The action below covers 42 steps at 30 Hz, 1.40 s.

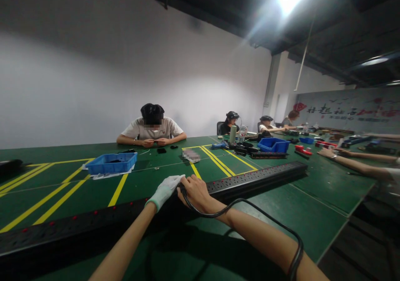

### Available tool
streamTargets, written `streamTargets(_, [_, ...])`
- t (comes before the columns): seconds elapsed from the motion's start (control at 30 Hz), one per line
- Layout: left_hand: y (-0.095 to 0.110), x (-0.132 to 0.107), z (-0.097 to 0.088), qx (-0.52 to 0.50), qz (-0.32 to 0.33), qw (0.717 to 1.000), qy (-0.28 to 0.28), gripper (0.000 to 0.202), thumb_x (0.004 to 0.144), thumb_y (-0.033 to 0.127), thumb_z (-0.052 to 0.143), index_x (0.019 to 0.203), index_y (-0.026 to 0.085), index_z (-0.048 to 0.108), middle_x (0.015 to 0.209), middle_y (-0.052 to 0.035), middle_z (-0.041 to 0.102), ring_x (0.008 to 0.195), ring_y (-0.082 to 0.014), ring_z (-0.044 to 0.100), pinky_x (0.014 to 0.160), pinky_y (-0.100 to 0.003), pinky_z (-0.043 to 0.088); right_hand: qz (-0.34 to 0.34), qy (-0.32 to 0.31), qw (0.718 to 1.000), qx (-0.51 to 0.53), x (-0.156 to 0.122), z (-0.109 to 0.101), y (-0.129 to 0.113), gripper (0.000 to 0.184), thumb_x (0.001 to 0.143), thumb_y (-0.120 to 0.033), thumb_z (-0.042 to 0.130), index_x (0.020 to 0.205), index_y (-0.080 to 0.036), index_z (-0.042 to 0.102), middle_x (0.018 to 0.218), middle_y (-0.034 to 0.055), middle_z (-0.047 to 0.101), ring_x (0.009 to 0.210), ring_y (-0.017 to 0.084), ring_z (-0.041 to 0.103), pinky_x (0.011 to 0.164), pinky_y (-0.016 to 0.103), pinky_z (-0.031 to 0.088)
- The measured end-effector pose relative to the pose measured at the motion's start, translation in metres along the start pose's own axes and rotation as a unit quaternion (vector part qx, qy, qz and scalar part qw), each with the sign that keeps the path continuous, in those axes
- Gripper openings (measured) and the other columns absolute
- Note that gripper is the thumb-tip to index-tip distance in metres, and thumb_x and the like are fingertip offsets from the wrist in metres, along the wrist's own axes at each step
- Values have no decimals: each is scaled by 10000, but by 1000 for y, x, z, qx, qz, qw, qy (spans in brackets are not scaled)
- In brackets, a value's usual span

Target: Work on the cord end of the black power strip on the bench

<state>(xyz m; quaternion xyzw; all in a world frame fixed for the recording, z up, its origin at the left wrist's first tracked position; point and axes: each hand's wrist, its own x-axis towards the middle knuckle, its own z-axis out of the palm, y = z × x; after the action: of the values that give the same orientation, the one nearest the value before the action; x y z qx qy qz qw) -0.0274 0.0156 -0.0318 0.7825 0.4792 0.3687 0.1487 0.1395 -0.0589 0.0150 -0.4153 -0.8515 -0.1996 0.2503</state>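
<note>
A long black power strip [259,179] with red-marked sockets runs across the table in front of me. My left hand [167,190], in a pale glove, is over its middle, fingers pressed together and touching my right hand. What those fingertips pinch is hidden. My bare right hand [196,193] is closed on a black power cable [262,209], just above the strip. From there the cable loops down over my right forearm. Its end inside my grip does not show.
A blue bin [111,164] stands at the left and another blue bin [273,145] at the right. Across the green table [325,189] a person [151,126] handles a small dark part. Other people sit further right, and a co-worker's arm [356,163] reaches in.
</note>
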Motion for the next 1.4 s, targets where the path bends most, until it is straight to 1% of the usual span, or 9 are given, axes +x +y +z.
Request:
streamTargets(0.17, [4, 3, -2, -17, -30, 999, 8, 372, 812, 282, 378, 1008, 152, 666, 1096, -70, 657, 1049, -195, 586, 967, -313, 414, 34, -17, 999, 24, 7, 4, 1, 173, 877, -381, 465, 908, -216, 507, 816, 41, 604, 791, 191, 529, 661, 268, 376])
streamTargets(0.37, [11, 3, -6, -53, -48, 997, 17, 289, 765, 318, 458, 882, 210, 700, 1010, -35, 689, 1026, -197, 596, 950, -283, 425, 86, -20, 992, 88, 8, 9, 7, 148, 897, -372, 442, 902, -236, 499, 751, 3, 580, 705, 161, 518, 602, 242, 332])
streamTargets(0.5, [9, 3, -3, -86, -53, 995, 26, 331, 752, 356, 455, 895, 184, 699, 1021, -51, 686, 1039, -218, 592, 951, -312, 427, 14, 17, 996, 81, 6, 14, 5, 108, 851, -320, 498, 887, -219, 509, 807, 21, 580, 774, 170, 496, 687, 263, 352])
streamTargets(0.6, [4, 6, 1, -107, -53, 992, 27, 382, 748, 368, 427, 933, 163, 692, 1058, -59, 674, 1026, -215, 599, 963, -321, 419, -31, 32, 998, 52, 4, 15, 2, 152, 798, -324, 551, 891, -209, 518, 856, 42, 573, 816, 193, 473, 726, 295, 356])
streamTargets(0.73, [0, 7, 2, -121, -55, 991, 27, 402, 742, 383, 427, 947, 157, 689, 1076, -64, 667, 1018, -218, 603, 965, -331, 419, -41, 35, 997, 47, 3, 16, 1, 165, 778, -320, 566, 888, -205, 521, 869, 44, 567, 821, 195, 459, 728, 301, 355])
streamTargets(0.83, [2, 7, 1, -119, -56, 991, 24, 385, 758, 398, 432, 930, 174, 693, 1047, -54, 678, 1018, -216, 604, 947, -328, 433, -20, 36, 997, 66, 5, 18, 3, 122, 801, -295, 536, 884, -207, 517, 834, 31, 572, 801, 182, 464, 726, 282, 351])
streamTargets(1.0, [11, 5, -4, -90, -55, 994, 15, 372, 804, 370, 403, 940, 177, 691, 1051, -50, 677, 1027, -212, 599, 945, -324, 434, 25, -12, 992, 123, 10, 18, 9, 78, 835, -287, 499, 861, -214, 506, 759, 7, 561, 755, 164, 479, 677, 246, 334])
streamTargets(1.2, [23, 2, -12, -37, -45, 998, -4, 338, 826, 336, 412, 984, 210, 684, 1038, -35, 681, 1045, -193, 588, 939, -283, 432, 51, -75, 977, 191, 15, 10, 26, 154, 915, -352, 423, 896, -229, 514, 766, -22, 556, 690, 131, 495, 616, 219, 322])
streamTargets(1.4, [28, 0, -15, 8, -37, 999, -27, 348, 848, 308, 391, 1035, 203, 664, 1092, -44, 660, 1076, -184, 570, 948, -272, 414, 53, -89, 971, 215, 19, 10, 36, 211, 935, -349, 388, 863, -212, 531, 758, -22, 567, 695, 128, 508, 629, 221, 327])
